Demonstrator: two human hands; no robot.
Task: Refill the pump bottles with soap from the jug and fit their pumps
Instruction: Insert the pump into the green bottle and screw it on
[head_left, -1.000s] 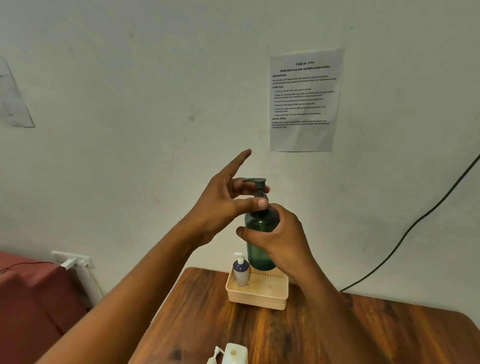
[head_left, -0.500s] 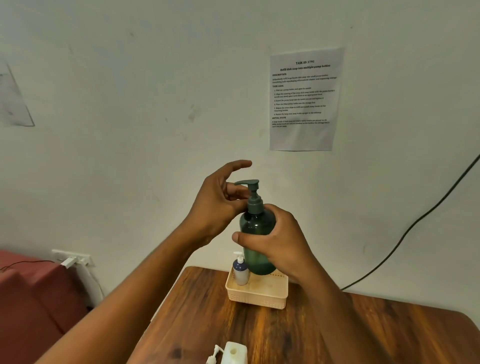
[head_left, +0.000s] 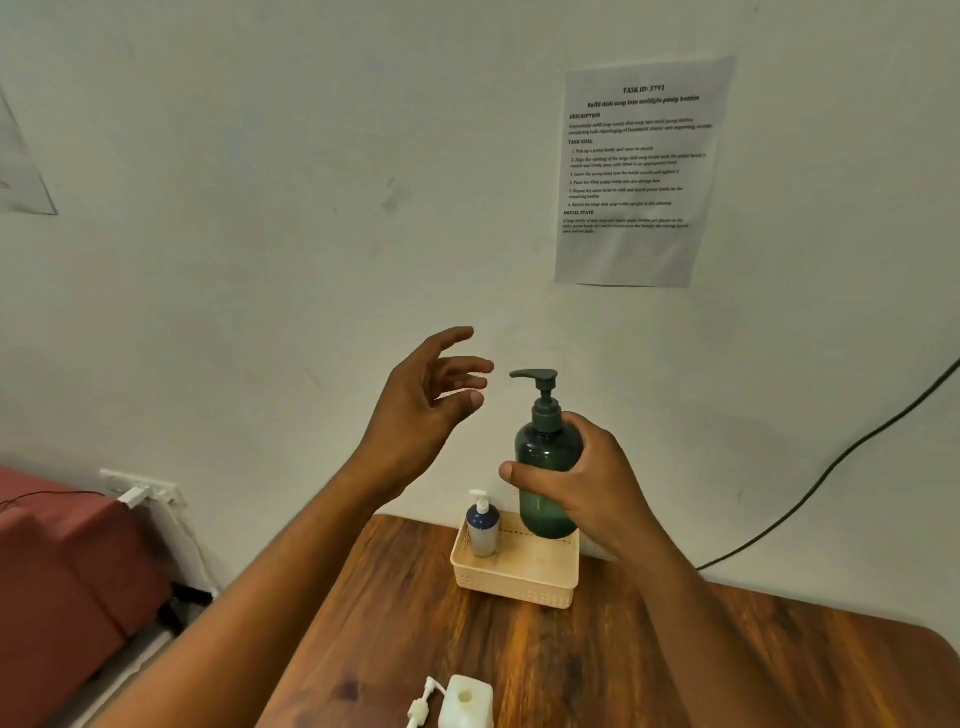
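— Wooden table (head_left: 727, 670) against a pale wall (head_left: 260, 208), right? So where's the bottle they're working on?

— Up in the air, above the far end of the table. It's the green pump bottle (head_left: 545, 467), upright, with its dark pump (head_left: 540, 395) seated on the neck and the spout pointing to the person's left.

— Who's got it?

— The right hand (head_left: 587, 483) is wrapped round its body, thumb across the front, fingers curled behind. It sits just over the cream basket (head_left: 519, 582).

— And the other hand?

— The left hand (head_left: 426, 410) hangs beside the pump, close to the spout but not touching it. Fingers spread and relaxed, holding nothing.

— Anything in that basket?

— A small bottle with a white pump (head_left: 482, 525) stands upright in its left corner.

— What else is on the table?

— At the near edge, a white square bottle (head_left: 465, 704) with its mouth uncovered, and a loose white pump (head_left: 423, 704) lying just left of it, partly cut off by the frame.

— Further out?

— A printed sheet (head_left: 639, 171) stuck on the wall, a black cable (head_left: 841, 457) running down the wall at right, and something red (head_left: 67, 571) by a wall socket (head_left: 145, 491) at left.
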